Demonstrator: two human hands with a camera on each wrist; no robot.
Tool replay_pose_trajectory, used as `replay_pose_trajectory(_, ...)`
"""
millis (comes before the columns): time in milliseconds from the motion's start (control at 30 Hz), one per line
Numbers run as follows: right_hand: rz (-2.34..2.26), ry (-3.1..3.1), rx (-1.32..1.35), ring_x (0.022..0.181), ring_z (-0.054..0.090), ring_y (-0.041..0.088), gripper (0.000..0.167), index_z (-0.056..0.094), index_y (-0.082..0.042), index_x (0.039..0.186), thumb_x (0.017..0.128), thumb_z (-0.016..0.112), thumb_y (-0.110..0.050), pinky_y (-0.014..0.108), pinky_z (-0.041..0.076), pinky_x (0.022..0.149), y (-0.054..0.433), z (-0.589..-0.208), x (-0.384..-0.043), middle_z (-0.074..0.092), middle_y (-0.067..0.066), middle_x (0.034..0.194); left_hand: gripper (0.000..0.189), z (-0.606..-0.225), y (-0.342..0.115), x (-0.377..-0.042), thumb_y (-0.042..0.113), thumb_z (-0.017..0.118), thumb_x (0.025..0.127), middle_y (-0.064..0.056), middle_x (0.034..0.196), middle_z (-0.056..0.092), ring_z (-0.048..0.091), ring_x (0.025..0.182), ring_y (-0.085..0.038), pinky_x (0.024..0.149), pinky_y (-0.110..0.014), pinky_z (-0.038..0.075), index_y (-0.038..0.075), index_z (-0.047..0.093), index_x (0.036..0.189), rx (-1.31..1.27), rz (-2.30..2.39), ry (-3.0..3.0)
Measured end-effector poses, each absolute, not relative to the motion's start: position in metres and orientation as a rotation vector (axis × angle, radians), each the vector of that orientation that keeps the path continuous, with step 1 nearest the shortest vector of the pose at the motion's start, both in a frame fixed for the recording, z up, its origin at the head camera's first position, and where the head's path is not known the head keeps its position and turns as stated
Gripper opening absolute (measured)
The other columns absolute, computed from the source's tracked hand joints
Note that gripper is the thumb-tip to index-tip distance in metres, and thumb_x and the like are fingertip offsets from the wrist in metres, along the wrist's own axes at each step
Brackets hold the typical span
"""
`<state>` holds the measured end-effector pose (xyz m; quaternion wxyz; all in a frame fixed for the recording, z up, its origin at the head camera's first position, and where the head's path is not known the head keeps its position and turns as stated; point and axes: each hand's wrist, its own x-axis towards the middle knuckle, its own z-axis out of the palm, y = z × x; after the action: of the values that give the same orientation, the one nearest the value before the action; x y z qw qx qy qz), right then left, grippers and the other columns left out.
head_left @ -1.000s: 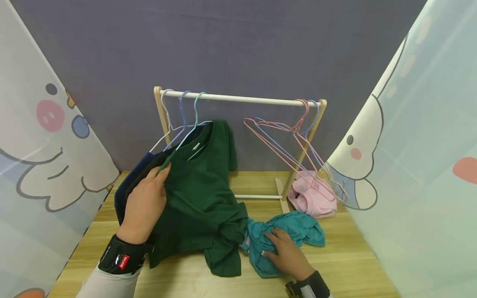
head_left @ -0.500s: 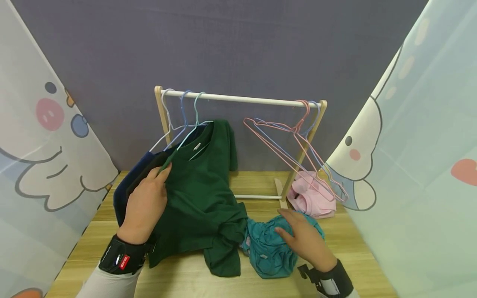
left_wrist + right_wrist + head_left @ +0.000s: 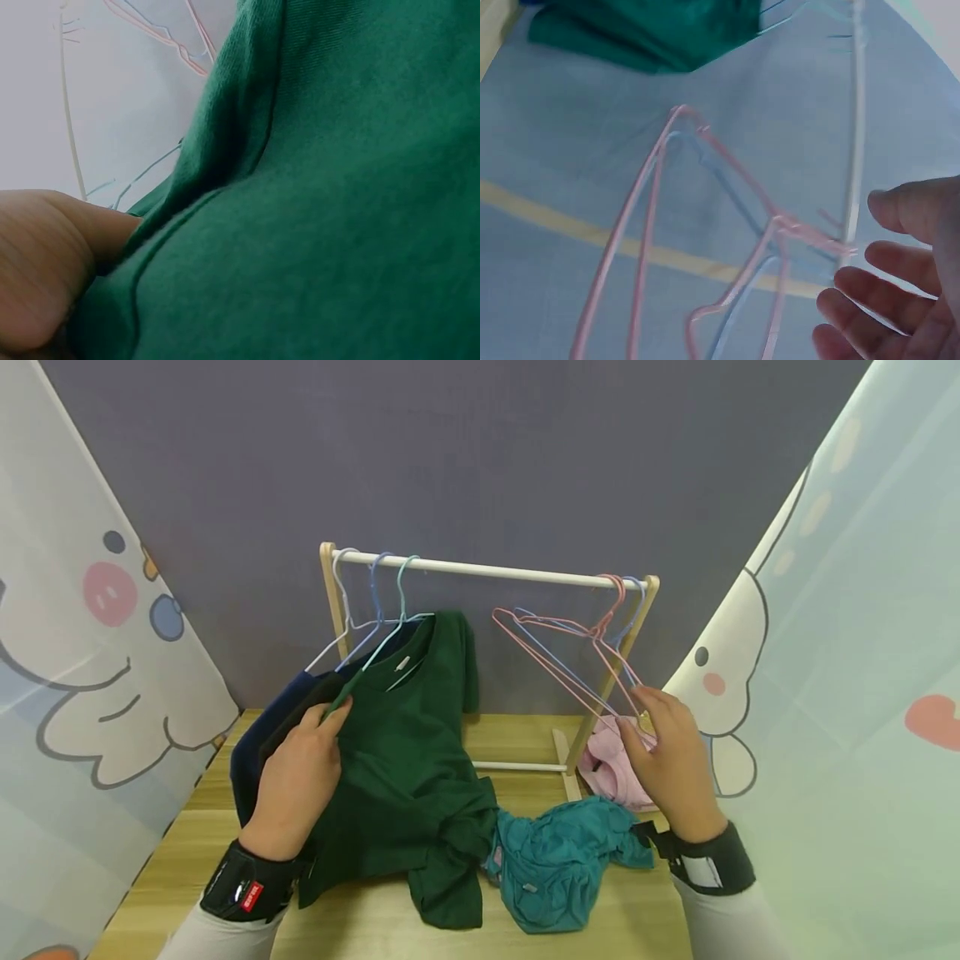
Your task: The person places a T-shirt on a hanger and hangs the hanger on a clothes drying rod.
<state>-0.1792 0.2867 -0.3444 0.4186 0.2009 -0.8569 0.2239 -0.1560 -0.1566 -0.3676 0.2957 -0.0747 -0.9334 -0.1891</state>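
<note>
My left hand (image 3: pixel 296 785) pinches the shoulder of a dark green T-shirt (image 3: pixel 408 752), which is on a light teal hanger (image 3: pixel 402 610) hooked on the rack's white rail. In the left wrist view the thumb presses into the green cloth (image 3: pixel 337 195); the other fingers are mostly hidden. My right hand (image 3: pixel 671 764) is raised at the lower right corner of the pink hangers (image 3: pixel 598 631), fingers apart. The right wrist view has this hand (image 3: pixel 900 285) with loosely bent fingers beside the pink hangers (image 3: pixel 780 221), gripping nothing. A blue hanger (image 3: pixel 633 618) hangs behind them.
Navy (image 3: pixel 255 747) and black garments hang left of the green T-shirt. On the wooden table (image 3: pixel 375 927) lie a crumpled teal garment (image 3: pixel 558 868) and, by the rack's right foot, a folded pink garment (image 3: pixel 609 764). Printed curtains (image 3: pixel 840 710) flank both sides.
My right hand has lifted off the teal garment and moved up and right to the pink hangers. My left hand keeps its pinch on the green T-shirt.
</note>
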Motion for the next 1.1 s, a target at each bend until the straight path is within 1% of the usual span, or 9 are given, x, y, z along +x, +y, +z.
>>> replay_pose_trajectory(233, 0.486, -2.212, 0.382, 0.117, 0.060, 0.049, 0.045, 0.063, 0.007, 0.131, 0.089, 0.077, -0.002, 0.062, 0.049, 0.100, 0.290, -0.353, -0.205, 0.064, 0.030, 0.127, 0.053, -0.371, -0.156, -0.155, -0.007, 0.060, 0.096, -0.022, 0.134, 0.061, 0.069, 0.090, -0.039, 0.055, -0.050, 0.054, 0.009, 0.059, 0.146, -0.197, -0.506, -2.500)
replay_pose_trajectory(300, 0.489, -2.248, 0.356, 0.117, 0.061, 0.050, 0.046, 0.062, 0.007, 0.132, 0.090, 0.077, -0.004, 0.063, 0.050, 0.099, 0.290, -0.357, -0.208, 0.064, 0.031, 0.128, 0.053, -0.372, -0.156, -0.155, -0.007, 0.060, 0.095, -0.022, 0.134, 0.061, 0.069, 0.091, -0.038, 0.056, -0.050, 0.055, 0.009, 0.059, 0.146, -0.203, -0.502, -2.495)
replay_pose_trajectory(400, 0.506, -2.308, 0.324, 0.114, 0.063, 0.049, 0.050, 0.059, 0.004, 0.137, 0.092, 0.075, -0.008, 0.064, 0.053, 0.091, 0.290, -0.363, -0.211, 0.064, 0.030, 0.128, 0.053, -0.373, -0.156, -0.154, -0.007, 0.061, 0.095, -0.022, 0.135, 0.061, 0.068, 0.091, -0.038, 0.057, -0.050, 0.055, 0.009, 0.059, 0.146, -0.208, -0.499, -2.485)
replay_pose_trajectory(567, 0.573, -2.381, 0.340, 0.092, 0.070, 0.041, 0.052, 0.055, 0.004, 0.142, 0.095, 0.073, -0.008, 0.058, 0.058, 0.074, 0.291, -0.372, -0.213, 0.069, 0.027, 0.113, 0.054, -0.373, -0.156, -0.156, -0.007, 0.062, 0.095, -0.022, 0.135, 0.061, 0.068, 0.091, -0.038, 0.056, -0.049, 0.054, 0.009, 0.059, 0.146, -0.209, -0.497, -2.480)
replay_pose_trajectory(667, 0.610, -2.397, 0.375, 0.081, 0.070, 0.034, 0.048, 0.057, 0.005, 0.140, 0.095, 0.072, -0.005, 0.048, 0.059, 0.067, 0.293, -0.376, -0.214, 0.073, 0.022, 0.102, 0.054, -0.373, -0.156, -0.156, -0.007, 0.062, 0.095, -0.021, 0.135, 0.061, 0.068, 0.091, -0.037, 0.055, -0.048, 0.053, 0.009, 0.059, 0.147, -0.211, -0.496, -2.480)
replay_pose_trajectory(767, 0.666, -2.389, 0.396, 0.074, 0.068, 0.024, 0.038, 0.063, 0.004, 0.133, 0.096, 0.070, -0.004, 0.033, 0.053, 0.059, 0.295, -0.379, -0.214, 0.073, 0.015, 0.089, 0.054, -0.373, -0.156, -0.156, -0.007, 0.062, 0.095, -0.021, 0.136, 0.060, 0.068, 0.090, -0.037, 0.055, -0.048, 0.053, 0.009, 0.059, 0.146, -0.212, -0.497, -2.480)
replay_pose_trajectory(867, 0.783, -2.391, 0.400, 0.066, 0.061, 0.011, 0.025, 0.069, 0.000, 0.124, 0.099, 0.067, -0.005, 0.025, 0.043, 0.052, 0.297, -0.381, -0.215, 0.070, 0.006, 0.079, 0.054, -0.373, -0.155, -0.156, -0.007, 0.062, 0.094, -0.022, 0.136, 0.061, 0.068, 0.090, -0.038, 0.055, -0.049, 0.054, 0.009, 0.059, 0.146, -0.211, -0.500, -2.480)
replay_pose_trajectory(967, 0.988, -2.420, 0.362, 0.062, 0.056, 0.004, 0.021, 0.071, -0.003, 0.121, 0.103, 0.063, -0.010, 0.025, 0.040, 0.050, 0.297, -0.380, -0.213, 0.068, 0.002, 0.077, 0.054, -0.373, -0.154, -0.155, -0.007, 0.062, 0.094, -0.021, 0.135, 0.061, 0.069, 0.093, -0.039, 0.058, -0.051, 0.055, 0.008, 0.059, 0.145, -0.210, -0.504, -2.478)
replay_pose_trajectory(1100, 1.280, -2.436, 0.280, 0.067, 0.055, 0.007, 0.025, 0.071, -0.004, 0.125, 0.105, 0.060, -0.013, 0.024, 0.039, 0.049, 0.296, -0.380, -0.213, 0.067, 0.005, 0.083, 0.052, -0.374, -0.153, -0.155, -0.007, 0.063, 0.095, -0.020, 0.135, 0.063, 0.069, 0.095, -0.040, 0.060, -0.053, 0.056, 0.008, 0.060, 0.144, -0.211, -0.502, -2.468)
